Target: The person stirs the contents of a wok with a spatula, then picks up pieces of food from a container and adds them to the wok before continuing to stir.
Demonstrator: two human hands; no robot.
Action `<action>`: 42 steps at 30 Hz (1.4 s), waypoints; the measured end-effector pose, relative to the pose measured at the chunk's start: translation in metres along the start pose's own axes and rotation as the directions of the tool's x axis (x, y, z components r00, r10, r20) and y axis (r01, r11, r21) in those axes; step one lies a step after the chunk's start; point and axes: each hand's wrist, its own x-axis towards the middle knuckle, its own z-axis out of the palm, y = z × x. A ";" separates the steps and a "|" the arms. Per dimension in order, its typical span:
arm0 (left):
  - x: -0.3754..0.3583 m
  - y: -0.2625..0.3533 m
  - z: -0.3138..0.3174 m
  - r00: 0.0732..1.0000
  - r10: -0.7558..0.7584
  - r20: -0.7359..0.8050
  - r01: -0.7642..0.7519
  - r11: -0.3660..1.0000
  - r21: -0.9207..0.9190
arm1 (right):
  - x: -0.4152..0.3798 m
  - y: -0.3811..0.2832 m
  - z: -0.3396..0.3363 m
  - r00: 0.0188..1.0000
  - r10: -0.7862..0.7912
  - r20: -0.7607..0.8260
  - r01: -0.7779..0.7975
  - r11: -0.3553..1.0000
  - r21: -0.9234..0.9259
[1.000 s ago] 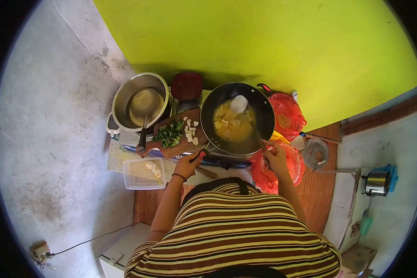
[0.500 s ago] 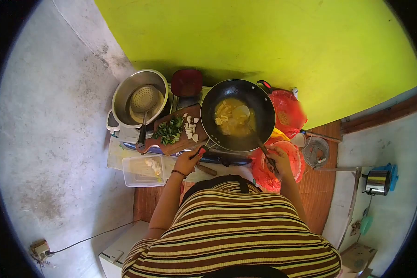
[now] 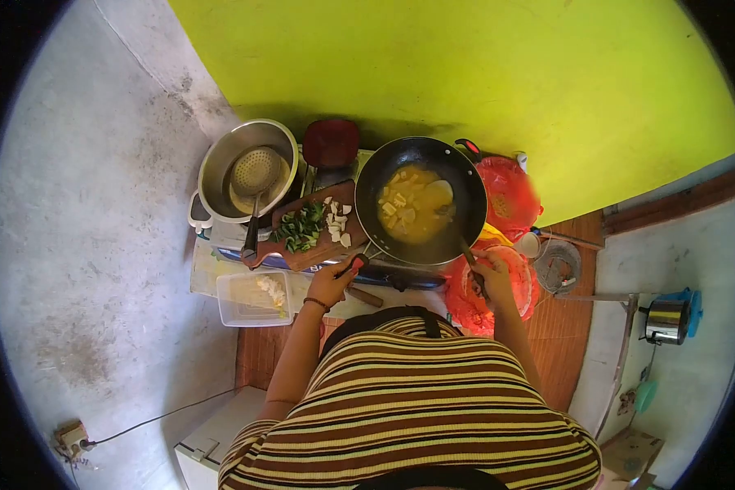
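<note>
"What's changed?"

"The ladle [image 3: 439, 193] — its head has slid rightward through the broth [image 3: 410, 231] in the wok [image 3: 466, 189], so stirring seems under way."

"And the hands?"

"The left hand [image 3: 328, 286] has fingers wrapped round the wok handle [image 3: 354, 264]; the right hand [image 3: 496, 278] grips the ladle."

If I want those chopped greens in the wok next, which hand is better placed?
Likely the left hand: it is nearer the cutting board bearing the chopped greens, though it would have to release the wok handle. The right hand is farther away, holding the ladle.
</note>
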 end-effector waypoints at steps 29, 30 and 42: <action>-0.001 0.002 -0.001 1.000 -0.012 0.024 0.012 1.000 -0.027 | -0.001 -0.002 0.011 0.993 0.034 0.112 -0.045 0.995 0.091; -0.001 0.003 0.000 1.000 -0.007 0.021 0.008 0.999 -0.033 | 0.000 -0.002 0.010 0.993 0.000 0.117 -0.007 0.998 0.057; -0.002 0.004 -0.002 1.000 -0.007 0.014 0.008 1.000 -0.018 | 0.004 0.000 -0.003 0.991 -0.126 -0.048 0.113 0.969 -0.220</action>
